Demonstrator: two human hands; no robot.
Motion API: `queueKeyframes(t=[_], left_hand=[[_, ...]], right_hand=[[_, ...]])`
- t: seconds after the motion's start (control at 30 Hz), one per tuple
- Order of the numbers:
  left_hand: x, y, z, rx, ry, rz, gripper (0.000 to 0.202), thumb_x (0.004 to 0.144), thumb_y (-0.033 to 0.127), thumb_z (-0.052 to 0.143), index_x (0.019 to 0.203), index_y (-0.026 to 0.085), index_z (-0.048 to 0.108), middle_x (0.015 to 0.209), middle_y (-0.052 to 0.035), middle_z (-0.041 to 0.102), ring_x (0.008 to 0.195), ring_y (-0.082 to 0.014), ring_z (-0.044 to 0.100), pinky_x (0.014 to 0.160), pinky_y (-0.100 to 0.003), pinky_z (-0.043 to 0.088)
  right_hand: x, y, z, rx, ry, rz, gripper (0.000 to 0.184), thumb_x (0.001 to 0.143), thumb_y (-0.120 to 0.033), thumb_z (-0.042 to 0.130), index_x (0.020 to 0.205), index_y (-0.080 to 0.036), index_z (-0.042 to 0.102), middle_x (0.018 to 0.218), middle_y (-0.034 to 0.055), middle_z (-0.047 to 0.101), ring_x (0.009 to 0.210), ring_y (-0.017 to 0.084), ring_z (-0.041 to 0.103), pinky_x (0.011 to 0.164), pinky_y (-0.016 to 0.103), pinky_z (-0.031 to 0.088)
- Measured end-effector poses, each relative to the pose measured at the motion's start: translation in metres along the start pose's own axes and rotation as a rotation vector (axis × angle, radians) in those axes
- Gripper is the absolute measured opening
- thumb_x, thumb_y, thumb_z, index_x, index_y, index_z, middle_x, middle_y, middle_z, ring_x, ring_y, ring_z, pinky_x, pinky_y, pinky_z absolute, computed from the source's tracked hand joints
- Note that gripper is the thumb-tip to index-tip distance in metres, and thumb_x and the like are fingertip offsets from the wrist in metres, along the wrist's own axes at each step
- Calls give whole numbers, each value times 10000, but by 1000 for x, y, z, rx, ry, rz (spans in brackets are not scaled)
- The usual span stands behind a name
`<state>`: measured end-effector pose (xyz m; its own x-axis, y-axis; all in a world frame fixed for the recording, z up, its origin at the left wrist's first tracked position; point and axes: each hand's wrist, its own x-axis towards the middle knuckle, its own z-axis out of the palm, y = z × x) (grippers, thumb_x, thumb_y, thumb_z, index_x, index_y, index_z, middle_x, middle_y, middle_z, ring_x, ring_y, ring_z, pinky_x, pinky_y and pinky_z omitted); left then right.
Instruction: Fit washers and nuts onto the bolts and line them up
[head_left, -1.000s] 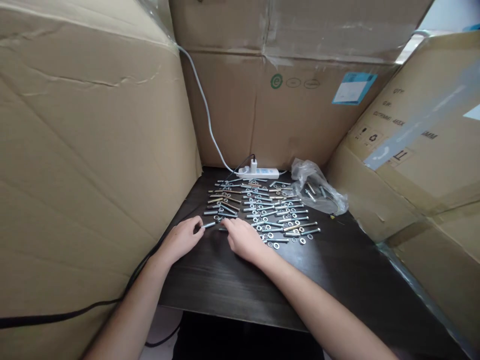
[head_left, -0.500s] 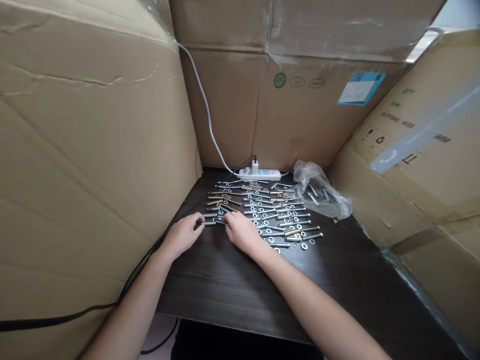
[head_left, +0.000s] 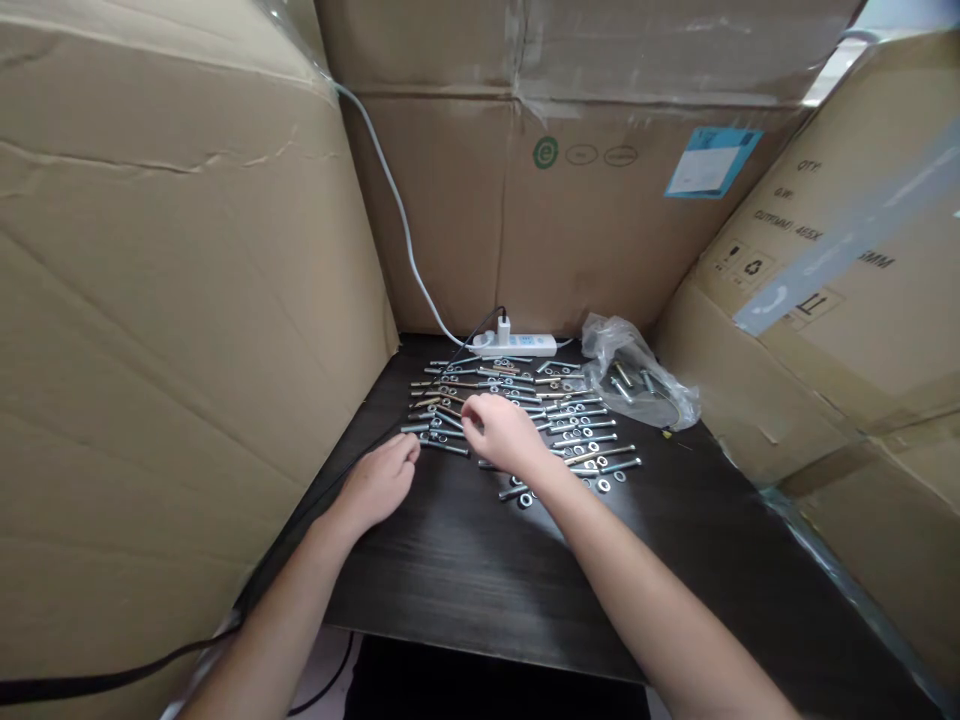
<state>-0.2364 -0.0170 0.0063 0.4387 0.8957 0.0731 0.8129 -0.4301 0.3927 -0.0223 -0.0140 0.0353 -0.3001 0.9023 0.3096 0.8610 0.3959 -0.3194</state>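
Rows of metal bolts (head_left: 448,449), with washers and nuts among them, lie on the dark table (head_left: 465,560). My left hand (head_left: 381,478) rests at the near left end of the rows, its fingers curled and pressed together beside a short metal sleeve (head_left: 415,429). Whatever may be in those fingers is hidden. Over the middle of the rows is my right hand (head_left: 502,432), thumb and fingers closed in a pinch; I cannot make out what is between them. It covers part of the bolts. A loose washer (head_left: 526,501) lies just nearer to me.
A clear plastic bag (head_left: 637,375) with a few bolts inside lies at the back right. Behind the rows stands a white power strip (head_left: 517,346) with a plug and cables. Cardboard walls (head_left: 427,200) enclose the table on three sides. A black cable (head_left: 300,500) runs along the left edge.
My right hand has lifted and moved slightly right and away from me. My left hand has shifted a little right, its fingers curled closer. A bolt now shows between the hands.
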Motion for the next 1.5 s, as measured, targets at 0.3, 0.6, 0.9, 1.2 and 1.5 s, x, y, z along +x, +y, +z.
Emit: queueKeyframes(t=[0.3,0.6,0.9,1.2,1.5], left_hand=[[6,23,17,95,-47,172,234,724,26,360,801,207,487,872,-36,525,840,-195,519,737,-306,403],[5,12,20,-5,140,40,338,811,105,387,1123,217,453,1103,-61,422,937,-184,554,831,-317,459],[-12,2,15,87,161,-46,135,826,149,402,867,206,518,926,-42,520,906,-212,506,819,-343,423],[-5,-3,20,112,173,-20,156,792,147,455,885,217,559,970,-44,551,942,-228,481,849,-356,401],[-4,-3,19,30,119,93,300,809,116,429,1034,242,584,1053,-34,553,978,-208,484,864,-344,401]], right_hand=[[-4,10,-31,93,-133,30,134,859,-233,495,903,-189,614,797,6,647,715,126,558,619,220,341],[-6,-2,-15,4,-346,1,191,847,-241,481,909,-206,658,873,45,692,802,174,626,678,239,405],[-11,-16,4,-15,-430,-105,246,818,-206,478,940,-227,689,937,66,698,857,208,647,707,274,445],[-10,-12,11,10,-376,-138,274,854,-212,454,1017,-221,675,1049,61,644,943,191,612,816,277,442],[-10,-14,17,-4,-362,-135,289,866,-222,441,1060,-217,655,1066,64,636,947,201,615,805,292,454]])
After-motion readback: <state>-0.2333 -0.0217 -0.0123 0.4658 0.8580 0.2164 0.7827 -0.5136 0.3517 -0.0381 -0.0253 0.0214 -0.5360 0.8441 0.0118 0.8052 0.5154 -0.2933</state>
